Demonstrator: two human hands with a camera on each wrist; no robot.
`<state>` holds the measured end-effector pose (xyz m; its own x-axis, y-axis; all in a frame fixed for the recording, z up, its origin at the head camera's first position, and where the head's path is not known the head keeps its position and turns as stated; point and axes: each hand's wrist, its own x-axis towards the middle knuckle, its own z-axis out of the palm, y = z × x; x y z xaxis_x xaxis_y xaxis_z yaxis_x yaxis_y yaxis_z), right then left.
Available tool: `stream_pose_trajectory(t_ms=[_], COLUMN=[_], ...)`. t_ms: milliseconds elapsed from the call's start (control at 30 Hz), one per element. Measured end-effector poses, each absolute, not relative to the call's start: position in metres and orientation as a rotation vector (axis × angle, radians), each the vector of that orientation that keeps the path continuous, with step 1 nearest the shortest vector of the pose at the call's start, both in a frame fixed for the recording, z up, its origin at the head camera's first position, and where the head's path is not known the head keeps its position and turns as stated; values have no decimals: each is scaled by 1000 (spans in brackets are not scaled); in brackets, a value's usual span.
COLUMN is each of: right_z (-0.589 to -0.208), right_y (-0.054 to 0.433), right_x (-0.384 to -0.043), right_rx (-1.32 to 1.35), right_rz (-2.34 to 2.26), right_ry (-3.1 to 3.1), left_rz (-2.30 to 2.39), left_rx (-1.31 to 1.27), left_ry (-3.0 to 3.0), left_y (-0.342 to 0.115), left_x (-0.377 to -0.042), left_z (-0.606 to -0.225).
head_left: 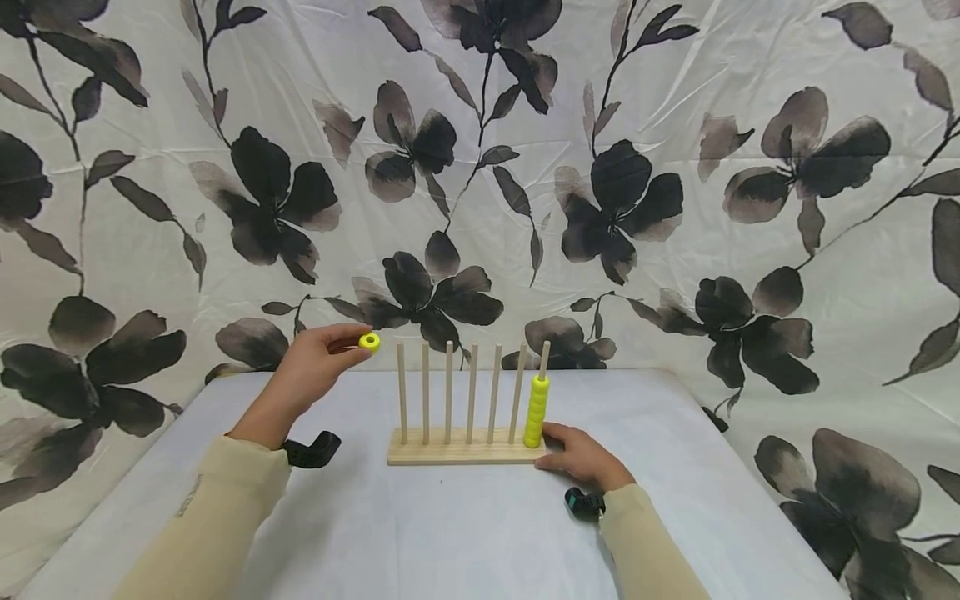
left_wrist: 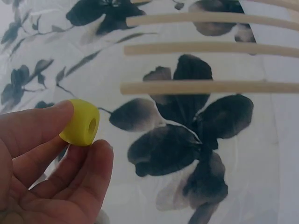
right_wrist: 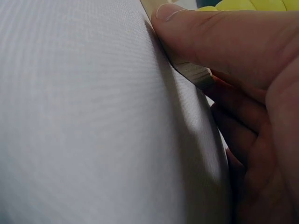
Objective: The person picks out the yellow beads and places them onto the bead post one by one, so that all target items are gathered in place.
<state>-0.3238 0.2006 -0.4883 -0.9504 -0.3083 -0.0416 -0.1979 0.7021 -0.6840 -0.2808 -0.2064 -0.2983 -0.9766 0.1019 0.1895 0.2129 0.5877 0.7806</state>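
My left hand (head_left: 307, 371) pinches a yellow bead (left_wrist: 79, 123) between thumb and fingers, its hole showing. It is raised to the left of a wooden peg rack (head_left: 465, 453), about level with the peg tops. At the rack's right end, my right hand (head_left: 588, 458) grips the base, thumb in front and fingers behind. Several yellow beads (head_left: 536, 412) are stacked on the rightmost peg, whose top sticks out above them. The other upright pegs (head_left: 448, 392) carry no beads. In the right wrist view, the thumb (right_wrist: 210, 39) lies on the base's edge.
The rack stands on a table with a white cover (head_left: 450, 533). Behind the table hangs a pale cloth (head_left: 525, 242) with dark printed flowers. Black wrist devices show on the left wrist (head_left: 315, 450) and on the right wrist (head_left: 583, 503).
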Motion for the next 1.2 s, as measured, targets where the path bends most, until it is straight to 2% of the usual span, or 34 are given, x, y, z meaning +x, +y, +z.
stream_pose_trajectory(t_ms=[533, 1200], right_z=[-490, -489], right_y=[200, 200], right_x=[-324, -326], right_rx=[-389, -351], right_rz=[-1101, -1099], right_ry=[2760, 2781], left_rz=[-1395, -1486], left_rx=[-409, -536], left_ry=[-2631, -2596], left_y=[-159, -108], left_x=[-284, -296], left_z=[-282, -282])
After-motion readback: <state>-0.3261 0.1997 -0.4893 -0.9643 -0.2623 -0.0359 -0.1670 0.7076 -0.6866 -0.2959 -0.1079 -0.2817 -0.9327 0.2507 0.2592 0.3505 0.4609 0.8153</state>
